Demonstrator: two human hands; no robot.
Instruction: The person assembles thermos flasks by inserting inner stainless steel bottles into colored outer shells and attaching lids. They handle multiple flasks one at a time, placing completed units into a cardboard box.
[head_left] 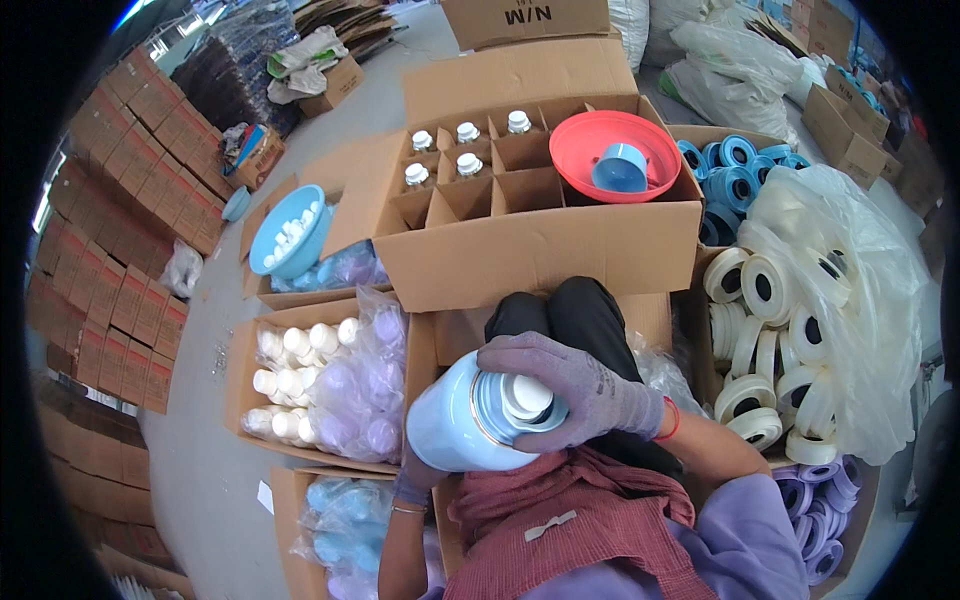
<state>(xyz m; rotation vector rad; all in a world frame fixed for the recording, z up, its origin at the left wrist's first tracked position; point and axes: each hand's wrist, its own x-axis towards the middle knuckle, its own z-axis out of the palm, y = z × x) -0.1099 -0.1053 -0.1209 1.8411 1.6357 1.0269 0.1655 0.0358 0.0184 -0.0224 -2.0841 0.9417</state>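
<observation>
A light blue vacuum flask (445,425) lies tilted over my lap, its neck turned toward the right. My right hand (590,385), in a grey glove, wraps round the flask's shoulder and neck beside the white stopper (527,396). Under the flask's lower left side is my left hand (415,474), also gloved. Its fingers are mostly hidden by the flask, but it supports the body. Just ahead, a divided carton (540,260) holds several flasks with pale tops (468,164) in its cells. A red basin (572,135) with a blue cup (620,170) sits on its right part.
Left of me stand a carton of bagged white and purple parts (300,375) and a blue basin (262,245) of white stoppers. Cartons on the right hold cream rings (765,290), blue rings (738,185) and purple rings (820,515). Stacked cartons (130,130) line the far left.
</observation>
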